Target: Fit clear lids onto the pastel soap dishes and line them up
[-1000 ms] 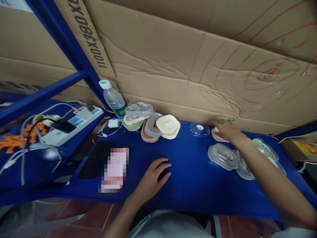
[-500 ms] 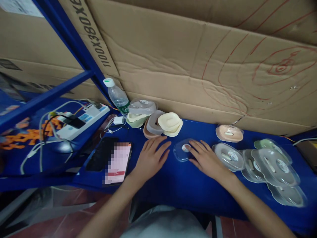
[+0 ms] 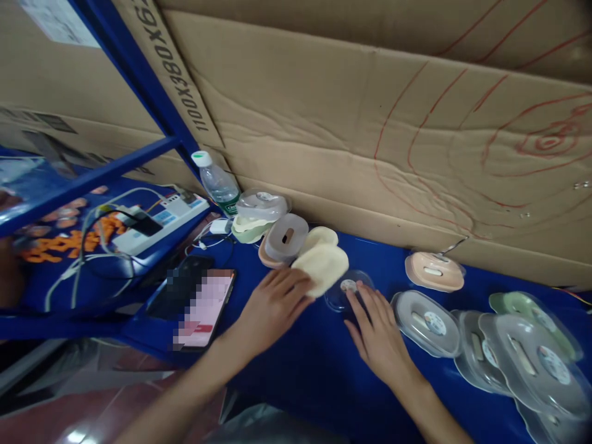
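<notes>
My left hand (image 3: 275, 302) is closed on the near edge of a cream oval plastic dish (image 3: 327, 266), lifting it at a tilt. Behind it a second cream piece (image 3: 321, 237) lies on the blue table, partly covered. My right hand (image 3: 382, 327) is open, fingers stretched out, its fingertips on a clear plastic lid (image 3: 333, 300) with a round sticker. Left of the cream pieces are a grey lid with a slot (image 3: 292, 239) and a pinkish dish (image 3: 268, 254) under it. Farther left, a clear-covered piece (image 3: 263, 203) rests on a pale green dish (image 3: 250, 233).
To the right stand a peach box with a clear cover (image 3: 435, 271), a grey one (image 3: 428, 324) and several more overlapping boxes (image 3: 536, 351). A water bottle (image 3: 216, 182), phone (image 3: 208, 308) and power strip (image 3: 160, 225) are at left. Cardboard (image 3: 296, 135) walls the back.
My left hand has reached the cream pieces and raised the upper one, tilting it toward me. My right fingers have shifted on the clear lid. The camera view has turned slightly.
</notes>
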Demonstrator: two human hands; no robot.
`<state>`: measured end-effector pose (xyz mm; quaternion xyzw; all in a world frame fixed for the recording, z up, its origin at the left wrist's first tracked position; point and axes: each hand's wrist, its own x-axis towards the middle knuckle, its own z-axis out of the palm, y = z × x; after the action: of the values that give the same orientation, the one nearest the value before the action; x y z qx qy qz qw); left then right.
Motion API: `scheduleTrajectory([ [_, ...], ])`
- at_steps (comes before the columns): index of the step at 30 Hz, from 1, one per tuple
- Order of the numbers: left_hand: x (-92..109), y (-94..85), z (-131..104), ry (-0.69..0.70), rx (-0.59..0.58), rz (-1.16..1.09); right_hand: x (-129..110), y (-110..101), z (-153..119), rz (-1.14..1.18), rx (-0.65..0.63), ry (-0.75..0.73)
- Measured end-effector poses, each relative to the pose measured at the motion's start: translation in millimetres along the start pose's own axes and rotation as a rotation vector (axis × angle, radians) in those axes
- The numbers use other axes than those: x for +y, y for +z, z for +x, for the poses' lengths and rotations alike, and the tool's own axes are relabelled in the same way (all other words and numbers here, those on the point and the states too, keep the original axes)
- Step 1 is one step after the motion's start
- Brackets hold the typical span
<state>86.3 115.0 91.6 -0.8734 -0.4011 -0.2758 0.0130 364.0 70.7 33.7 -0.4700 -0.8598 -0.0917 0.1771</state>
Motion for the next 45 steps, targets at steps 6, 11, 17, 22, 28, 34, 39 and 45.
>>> scheduleTrajectory([
  [6, 29, 17.9, -74, -0.131, -0.021, -0.059, -6, 1, -3, 0.141, -0.09, -0.079],
  [11, 19, 25.6, -91, -0.177, -0.102, 0.008, -6, 12, -3, 0.141, -0.089, 0.017],
  [17, 2, 23.0, -38, -0.155, 0.023, 0.093, -10, 13, 0, 0.101, -0.065, 0.037],
  [22, -40, 16.4, 9, -0.327, 0.058, 0.258, -13, 12, -2, 0.156, -0.211, -0.165],
  [28, -24, -8.3, -11, -0.286, 0.093, -0.016, -8, 12, -2, 0.225, -0.219, -0.098],
  [34, 18, 9.2, -66, -0.166, 0.008, -0.112, -9, 8, 0, 0.299, -0.211, -0.126],
  [39, 15, 31.3, -84, -0.17, -0.116, -0.038, -11, 6, 0, 0.364, -0.143, -0.105],
  [45, 21, 46.3, -59, -0.298, -0.12, 0.1, -10, 8, 1, 0.284, -0.175, -0.084],
])
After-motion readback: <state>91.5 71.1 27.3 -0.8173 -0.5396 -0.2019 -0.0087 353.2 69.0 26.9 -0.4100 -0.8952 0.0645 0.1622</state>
